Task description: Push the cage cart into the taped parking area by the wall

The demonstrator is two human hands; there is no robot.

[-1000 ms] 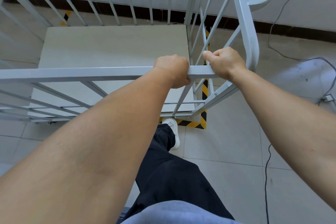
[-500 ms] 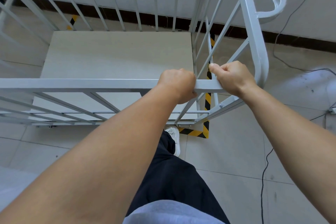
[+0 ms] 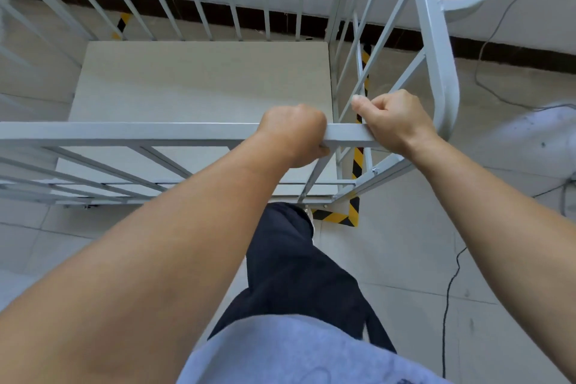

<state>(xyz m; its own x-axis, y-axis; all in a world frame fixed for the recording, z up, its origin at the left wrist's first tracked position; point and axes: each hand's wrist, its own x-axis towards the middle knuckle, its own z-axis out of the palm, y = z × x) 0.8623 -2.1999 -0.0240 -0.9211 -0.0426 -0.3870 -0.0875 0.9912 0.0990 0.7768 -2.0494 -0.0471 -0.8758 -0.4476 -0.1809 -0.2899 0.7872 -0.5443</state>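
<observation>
White steel cage cart (image 3: 199, 84) sits by the wall, over the striped floor tape (image 3: 353, 215); my left hand (image 3: 294, 134) and right hand (image 3: 396, 120) both grip its top rail (image 3: 124, 132).

Both hands fisted: left hand (image 3: 294, 134), right hand (image 3: 396, 120), arms extended.

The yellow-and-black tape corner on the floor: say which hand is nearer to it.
Right. The right hand grips the cart's top rail almost directly above the tape corner; the left hand grips the same rail further left.
</observation>
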